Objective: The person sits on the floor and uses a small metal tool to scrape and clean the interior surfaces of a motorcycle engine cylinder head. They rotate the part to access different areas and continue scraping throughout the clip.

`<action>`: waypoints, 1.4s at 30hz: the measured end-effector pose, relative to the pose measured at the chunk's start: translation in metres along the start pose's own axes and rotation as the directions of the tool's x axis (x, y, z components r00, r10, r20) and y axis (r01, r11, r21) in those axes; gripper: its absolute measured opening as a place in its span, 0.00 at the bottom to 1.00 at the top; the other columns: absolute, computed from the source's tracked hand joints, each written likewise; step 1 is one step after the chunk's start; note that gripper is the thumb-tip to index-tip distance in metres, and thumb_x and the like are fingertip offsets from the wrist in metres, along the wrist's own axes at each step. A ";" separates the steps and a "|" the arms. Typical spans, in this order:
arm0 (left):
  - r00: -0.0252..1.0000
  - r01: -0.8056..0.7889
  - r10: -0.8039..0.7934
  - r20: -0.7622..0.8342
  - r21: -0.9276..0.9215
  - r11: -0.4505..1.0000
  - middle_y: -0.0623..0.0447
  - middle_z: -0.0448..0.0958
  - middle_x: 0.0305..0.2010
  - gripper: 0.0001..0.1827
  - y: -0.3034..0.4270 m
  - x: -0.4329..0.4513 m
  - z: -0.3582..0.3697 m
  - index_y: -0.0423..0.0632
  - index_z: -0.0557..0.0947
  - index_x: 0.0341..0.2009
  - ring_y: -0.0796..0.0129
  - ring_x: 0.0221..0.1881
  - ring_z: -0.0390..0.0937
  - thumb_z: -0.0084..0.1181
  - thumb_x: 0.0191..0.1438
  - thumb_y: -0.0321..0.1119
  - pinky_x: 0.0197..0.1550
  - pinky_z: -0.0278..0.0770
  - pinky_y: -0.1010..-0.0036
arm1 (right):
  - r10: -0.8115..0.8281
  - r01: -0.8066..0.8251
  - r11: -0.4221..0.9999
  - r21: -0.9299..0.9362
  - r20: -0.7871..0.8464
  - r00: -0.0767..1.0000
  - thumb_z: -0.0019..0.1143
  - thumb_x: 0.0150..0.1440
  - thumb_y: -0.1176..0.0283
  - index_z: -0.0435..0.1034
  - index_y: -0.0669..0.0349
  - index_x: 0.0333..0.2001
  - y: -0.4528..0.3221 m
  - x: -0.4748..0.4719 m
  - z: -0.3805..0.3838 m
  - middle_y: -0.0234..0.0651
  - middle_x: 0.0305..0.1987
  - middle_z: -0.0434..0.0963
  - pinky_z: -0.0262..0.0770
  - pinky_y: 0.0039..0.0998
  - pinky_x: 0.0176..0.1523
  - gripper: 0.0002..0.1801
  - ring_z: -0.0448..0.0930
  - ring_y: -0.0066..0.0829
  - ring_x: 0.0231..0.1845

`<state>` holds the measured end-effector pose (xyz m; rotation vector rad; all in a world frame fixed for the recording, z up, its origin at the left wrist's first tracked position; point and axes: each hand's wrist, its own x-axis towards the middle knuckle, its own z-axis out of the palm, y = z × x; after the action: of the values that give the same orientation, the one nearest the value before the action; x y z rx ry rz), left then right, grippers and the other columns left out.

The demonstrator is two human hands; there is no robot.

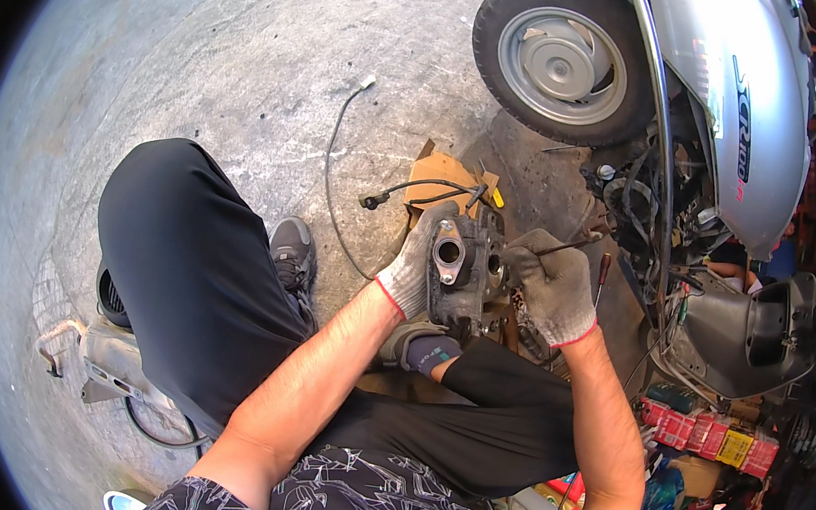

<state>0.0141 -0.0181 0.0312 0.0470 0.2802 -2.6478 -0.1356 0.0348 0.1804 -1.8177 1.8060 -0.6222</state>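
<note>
A cotton work glove with a red cuff covers my left hand [410, 270], which grips the left side of a grimy metal engine casting [459, 302]. An oval flange [447, 252] with a round port and two bolts faces up on it. My right hand [555, 287], gloved the same way, is at the casting's right side, beside a second round opening. Between its thumb and fingers is a slim dark rod-like tool [563, 248] slanting up to the right; its tip is hard to make out. Beyond the casting lies a piece of cardboard [444, 168], crossed by a black cable with a connector [371, 201].
A silver scooter body [733, 118] and its wheel [562, 57] stand at upper right, behind a metal bar [656, 64]. A red-handled screwdriver [604, 268] is beside my right hand. Red boxes [708, 438] are at lower right, an exhaust muffler [116, 365] at left.
</note>
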 end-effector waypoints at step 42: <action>0.978 0.041 0.007 -0.208 0.226 0.973 0.54 0.84 0.37 0.26 -0.006 -0.001 0.005 0.48 0.83 0.50 0.68 0.32 0.82 0.48 0.66 0.56 0.36 0.84 0.71 | -0.072 0.130 0.940 -0.316 0.189 0.979 0.59 0.56 0.78 0.74 0.61 0.35 -0.019 0.006 0.000 0.43 0.31 0.80 0.78 0.44 0.37 0.03 0.82 0.51 0.35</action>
<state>0.0119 -0.0136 0.0369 0.3994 0.0407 -2.6816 -0.1209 0.0285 0.1928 -2.1194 1.7851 -0.1937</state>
